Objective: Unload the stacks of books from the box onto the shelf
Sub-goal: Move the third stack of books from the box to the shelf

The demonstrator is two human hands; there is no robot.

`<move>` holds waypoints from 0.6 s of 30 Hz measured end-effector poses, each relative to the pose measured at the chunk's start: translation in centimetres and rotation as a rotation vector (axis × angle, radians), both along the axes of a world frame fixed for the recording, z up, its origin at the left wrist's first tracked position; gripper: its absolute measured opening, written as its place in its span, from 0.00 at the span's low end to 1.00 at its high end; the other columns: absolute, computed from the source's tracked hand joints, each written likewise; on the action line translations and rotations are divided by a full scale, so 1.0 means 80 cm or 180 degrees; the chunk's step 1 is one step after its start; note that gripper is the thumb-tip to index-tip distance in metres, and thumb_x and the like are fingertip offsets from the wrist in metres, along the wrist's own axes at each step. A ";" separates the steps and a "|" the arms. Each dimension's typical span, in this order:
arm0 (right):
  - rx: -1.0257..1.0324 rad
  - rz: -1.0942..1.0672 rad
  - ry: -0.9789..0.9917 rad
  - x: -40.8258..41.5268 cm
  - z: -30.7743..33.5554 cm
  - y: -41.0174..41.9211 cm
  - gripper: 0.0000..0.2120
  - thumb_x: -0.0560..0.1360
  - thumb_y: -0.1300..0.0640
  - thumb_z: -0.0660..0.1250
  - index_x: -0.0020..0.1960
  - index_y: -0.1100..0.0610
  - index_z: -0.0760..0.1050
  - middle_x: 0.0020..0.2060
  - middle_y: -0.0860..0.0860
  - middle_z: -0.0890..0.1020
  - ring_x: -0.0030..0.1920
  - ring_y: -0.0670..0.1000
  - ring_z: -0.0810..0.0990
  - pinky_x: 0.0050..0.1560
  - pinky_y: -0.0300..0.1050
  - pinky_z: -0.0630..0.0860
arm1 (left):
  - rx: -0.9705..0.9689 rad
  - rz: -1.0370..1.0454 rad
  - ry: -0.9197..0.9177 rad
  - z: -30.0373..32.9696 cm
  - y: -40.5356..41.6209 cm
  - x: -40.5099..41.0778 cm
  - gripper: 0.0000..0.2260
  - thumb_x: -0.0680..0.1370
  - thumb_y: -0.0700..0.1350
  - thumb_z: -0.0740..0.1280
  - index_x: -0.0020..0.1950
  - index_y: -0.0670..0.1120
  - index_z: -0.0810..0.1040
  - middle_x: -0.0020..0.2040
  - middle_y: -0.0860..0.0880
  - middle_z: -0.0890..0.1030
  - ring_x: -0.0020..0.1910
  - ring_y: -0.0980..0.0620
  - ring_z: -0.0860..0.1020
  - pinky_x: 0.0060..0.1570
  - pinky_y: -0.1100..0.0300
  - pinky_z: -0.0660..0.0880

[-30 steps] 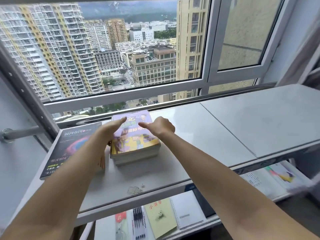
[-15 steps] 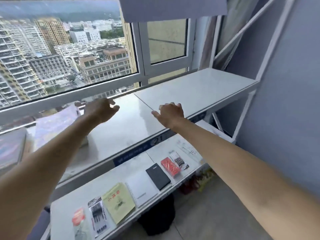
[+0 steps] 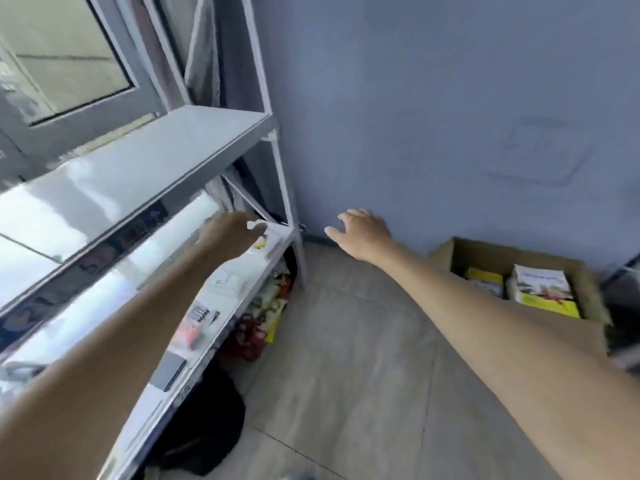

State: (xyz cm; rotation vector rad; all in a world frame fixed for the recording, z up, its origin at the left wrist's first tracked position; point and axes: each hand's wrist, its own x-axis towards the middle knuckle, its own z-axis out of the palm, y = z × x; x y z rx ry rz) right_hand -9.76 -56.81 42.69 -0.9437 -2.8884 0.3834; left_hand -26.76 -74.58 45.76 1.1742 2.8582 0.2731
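Observation:
A brown cardboard box [image 3: 491, 249] stands on the floor at the right, against the blue wall. Inside it lie stacks of books: one with a white and yellow cover [image 3: 543, 289] and a lower yellow one [image 3: 485, 280]. The white metal shelf [image 3: 145, 164] runs along the left under the window. My left hand [image 3: 232, 233] hovers empty over the shelf's lower board, fingers spread. My right hand [image 3: 363, 233] is stretched out over the floor, empty and open, well left of the box. The books put on the shelf earlier are out of view.
The lower shelf board [image 3: 239, 271] carries small items: a dark notebook [image 3: 169, 370], a red packet [image 3: 188, 336] and pens. Under it sit a black bag [image 3: 204, 427] and colourful packets [image 3: 266, 313]. Grey floor [image 3: 346, 375] lies between shelf and box.
My view has swung right and down, away from the book stacks on the shelf top. Both hands left those books and moved right with it; the box has come into view.

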 end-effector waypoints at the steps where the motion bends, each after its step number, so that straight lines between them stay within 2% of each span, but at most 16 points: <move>1: -0.0033 -0.0136 -0.0021 0.025 -0.007 0.025 0.27 0.78 0.39 0.53 0.65 0.57 0.72 0.66 0.55 0.74 0.67 0.58 0.69 0.65 0.53 0.66 | -0.0028 -0.0127 -0.0043 -0.006 0.035 0.015 0.18 0.78 0.59 0.60 0.63 0.54 0.79 0.60 0.45 0.82 0.61 0.42 0.77 0.60 0.53 0.72; 4: -0.0088 -0.0486 -0.0088 0.094 -0.033 0.096 0.29 0.78 0.39 0.52 0.67 0.58 0.71 0.66 0.56 0.74 0.67 0.59 0.70 0.64 0.54 0.66 | -0.0264 -0.0530 -0.0223 -0.025 0.134 0.058 0.21 0.78 0.61 0.59 0.63 0.51 0.79 0.58 0.45 0.83 0.58 0.42 0.79 0.59 0.53 0.73; 8: -0.0264 -0.0932 -0.0257 0.176 -0.074 0.191 0.28 0.79 0.39 0.52 0.64 0.59 0.73 0.65 0.56 0.75 0.66 0.59 0.71 0.63 0.55 0.67 | -0.0550 -0.0987 -0.0187 -0.060 0.262 0.113 0.20 0.78 0.60 0.56 0.59 0.51 0.79 0.59 0.45 0.81 0.59 0.42 0.77 0.55 0.53 0.69; 11: -0.0418 -0.1240 -0.0327 0.226 -0.101 0.268 0.25 0.79 0.41 0.53 0.63 0.58 0.73 0.65 0.57 0.74 0.66 0.59 0.70 0.63 0.54 0.67 | -0.0737 -0.1235 -0.0309 -0.095 0.361 0.149 0.22 0.78 0.60 0.53 0.62 0.50 0.77 0.64 0.46 0.79 0.61 0.43 0.76 0.56 0.51 0.69; 16: -0.0762 -0.1689 -0.0466 0.292 -0.142 0.394 0.26 0.80 0.45 0.54 0.72 0.57 0.66 0.72 0.56 0.67 0.72 0.58 0.65 0.67 0.54 0.64 | -0.0721 -0.1335 -0.0736 -0.151 0.519 0.199 0.22 0.78 0.61 0.56 0.63 0.49 0.77 0.65 0.49 0.78 0.63 0.45 0.75 0.61 0.52 0.68; 18: -0.0796 -0.1788 -0.0649 0.316 -0.161 0.434 0.19 0.80 0.45 0.54 0.63 0.56 0.71 0.69 0.57 0.71 0.68 0.59 0.69 0.64 0.54 0.67 | -0.0896 -0.1469 -0.0809 -0.175 0.573 0.216 0.21 0.79 0.60 0.56 0.61 0.49 0.78 0.62 0.49 0.79 0.61 0.45 0.76 0.60 0.52 0.70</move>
